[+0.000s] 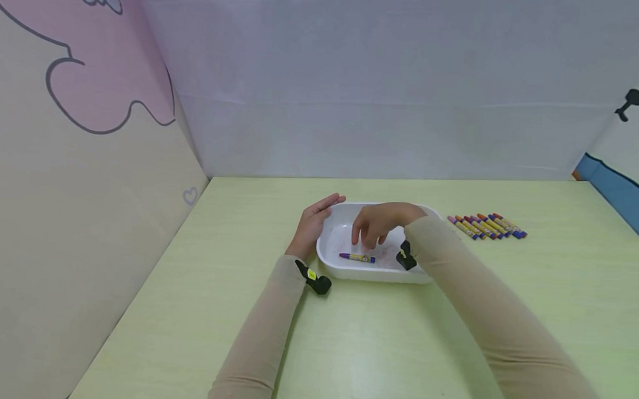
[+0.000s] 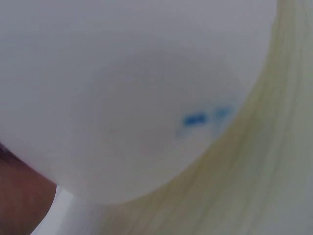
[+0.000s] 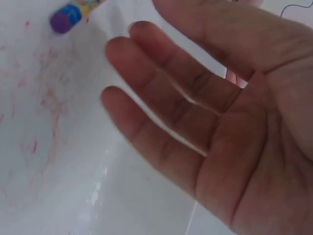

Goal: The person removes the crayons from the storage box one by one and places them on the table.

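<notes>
A white tray with rounded corners stands on the table. One crayon in a yellow and blue wrapper lies on the tray floor, near its front left. My left hand rests along the tray's left end with its fingers extended. In the left wrist view, the pale tray wall with a blurred blue mark fills most of the picture. Over the tray, my right hand points its fingers down just behind the crayon. The right wrist view shows those fingers loosely bent and holding nothing, with the crayon's end beyond the fingertips.
Several crayons lie side by side in a slanted row on the table, right of the tray. The pale yellow-green table meets a white backdrop behind. A wall panel borders the left side. Reddish smudges mark the tray floor.
</notes>
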Action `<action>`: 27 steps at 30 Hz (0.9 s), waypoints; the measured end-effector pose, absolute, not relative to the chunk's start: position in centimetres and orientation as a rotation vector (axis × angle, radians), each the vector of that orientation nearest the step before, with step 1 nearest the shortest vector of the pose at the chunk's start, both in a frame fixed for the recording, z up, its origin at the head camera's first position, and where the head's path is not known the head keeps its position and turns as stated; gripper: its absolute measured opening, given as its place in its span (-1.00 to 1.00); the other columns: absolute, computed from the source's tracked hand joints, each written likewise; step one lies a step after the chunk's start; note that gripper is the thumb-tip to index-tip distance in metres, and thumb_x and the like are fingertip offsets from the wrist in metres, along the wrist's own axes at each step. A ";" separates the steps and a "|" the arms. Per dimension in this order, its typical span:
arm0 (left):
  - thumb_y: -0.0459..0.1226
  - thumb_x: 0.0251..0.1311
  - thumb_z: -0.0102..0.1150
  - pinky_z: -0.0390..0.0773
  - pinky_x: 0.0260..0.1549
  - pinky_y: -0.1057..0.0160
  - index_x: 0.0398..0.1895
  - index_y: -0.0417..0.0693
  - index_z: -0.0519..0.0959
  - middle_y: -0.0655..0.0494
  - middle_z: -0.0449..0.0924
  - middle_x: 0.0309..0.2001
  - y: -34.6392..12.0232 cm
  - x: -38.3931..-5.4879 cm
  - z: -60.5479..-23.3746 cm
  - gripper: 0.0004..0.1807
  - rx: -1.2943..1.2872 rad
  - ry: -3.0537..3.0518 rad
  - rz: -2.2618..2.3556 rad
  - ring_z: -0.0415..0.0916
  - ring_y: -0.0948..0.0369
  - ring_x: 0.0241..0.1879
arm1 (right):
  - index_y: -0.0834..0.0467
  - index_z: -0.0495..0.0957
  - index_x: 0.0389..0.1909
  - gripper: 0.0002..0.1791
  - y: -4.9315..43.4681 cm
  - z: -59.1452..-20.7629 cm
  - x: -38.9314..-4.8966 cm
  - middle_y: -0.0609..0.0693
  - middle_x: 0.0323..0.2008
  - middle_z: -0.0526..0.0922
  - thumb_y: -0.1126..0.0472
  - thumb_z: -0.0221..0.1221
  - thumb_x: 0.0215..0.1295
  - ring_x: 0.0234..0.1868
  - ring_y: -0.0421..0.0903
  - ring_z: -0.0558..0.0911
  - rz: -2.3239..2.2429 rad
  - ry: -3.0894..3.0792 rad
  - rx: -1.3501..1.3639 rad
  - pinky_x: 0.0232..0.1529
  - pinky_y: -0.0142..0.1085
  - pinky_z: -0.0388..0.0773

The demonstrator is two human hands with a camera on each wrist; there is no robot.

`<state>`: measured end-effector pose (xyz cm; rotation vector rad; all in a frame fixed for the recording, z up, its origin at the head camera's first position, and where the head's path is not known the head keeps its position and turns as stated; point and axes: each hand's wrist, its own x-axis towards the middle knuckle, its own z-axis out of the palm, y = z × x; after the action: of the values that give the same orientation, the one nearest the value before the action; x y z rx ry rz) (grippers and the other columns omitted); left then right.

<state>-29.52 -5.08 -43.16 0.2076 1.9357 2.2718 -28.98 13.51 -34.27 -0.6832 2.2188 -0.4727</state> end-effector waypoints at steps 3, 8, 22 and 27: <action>-0.40 0.42 -0.23 0.36 0.31 0.19 0.27 -0.04 0.47 0.06 0.52 0.23 -5.1 -29.5 -43.2 -0.57 0.216 1.939 2.277 0.33 0.23 0.33 | 0.10 0.59 -0.07 -0.73 13.0 -34.5 -29.1 0.00 -0.22 0.65 0.33 0.23 0.19 -0.26 -0.17 0.58 -0.462 2.203 -0.680 -0.17 -0.26 0.65; -0.41 0.43 -0.25 0.33 0.34 0.18 0.28 -0.09 0.44 0.04 0.52 0.24 -5.1 -29.5 -43.1 -0.56 0.217 1.928 2.286 0.33 0.25 0.33 | 0.09 0.57 -0.08 -0.74 12.3 -34.5 -29.1 0.01 -0.18 0.64 0.31 0.24 0.20 -0.23 -0.15 0.60 -0.430 2.199 -0.655 -0.14 -0.23 0.65; -0.41 0.41 -0.26 0.33 0.34 0.18 0.29 -0.13 0.42 0.02 0.51 0.24 -5.0 -29.4 -43.0 -0.56 0.188 1.916 2.298 0.33 0.18 0.34 | 0.09 0.59 -0.16 -0.77 12.0 -34.4 -29.2 -0.02 -0.21 0.62 0.33 0.28 0.14 -0.25 -0.16 0.58 -0.313 2.224 -0.596 -0.11 -0.20 0.66; -0.42 0.40 -0.25 0.34 0.33 0.20 0.30 -0.15 0.41 0.01 0.51 0.24 -4.9 -29.5 -43.0 -0.55 0.206 1.922 2.296 0.34 0.20 0.33 | 0.07 0.59 -0.23 -0.78 11.9 -35.1 -29.2 -0.05 -0.32 0.64 0.28 0.34 0.08 -0.30 -0.17 0.58 -0.291 2.204 -0.558 -0.12 -0.26 0.65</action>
<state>-29.51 -4.93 -42.99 0.2058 1.9216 2.2964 -29.22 11.91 -35.12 -0.5578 2.2042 -0.2913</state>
